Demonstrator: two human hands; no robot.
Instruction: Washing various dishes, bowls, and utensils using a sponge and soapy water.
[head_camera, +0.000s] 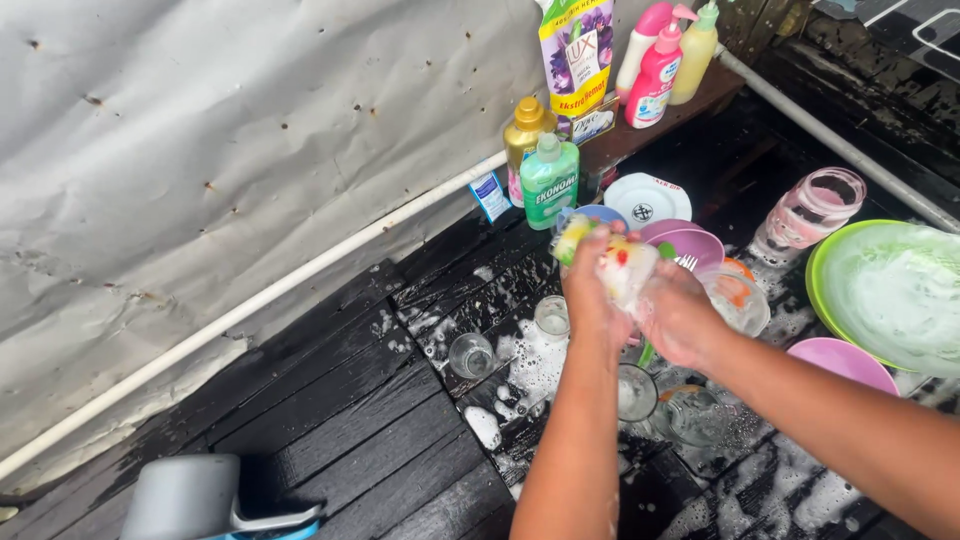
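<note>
My left hand (590, 295) grips a yellow-green sponge (570, 238) that sticks out above its fingers. My right hand (678, 318) holds a small soapy cup (625, 268) with red and yellow print, pressed between both hands. Both hands are covered in foam and hover over wet black planks. Below them stand clear drinking glasses (471, 354), one (551, 317) close to my left wrist and another (636, 392) partly hidden under my forearm.
Purple bowls (690, 247), a white plate (647, 197), a clear jar (808, 213) and a green basin (885, 285) of suds lie right. Detergent bottles (549, 180) stand by the tarp wall and white pipe (300, 275). A grey dustpan-like scoop (185, 497) sits lower left.
</note>
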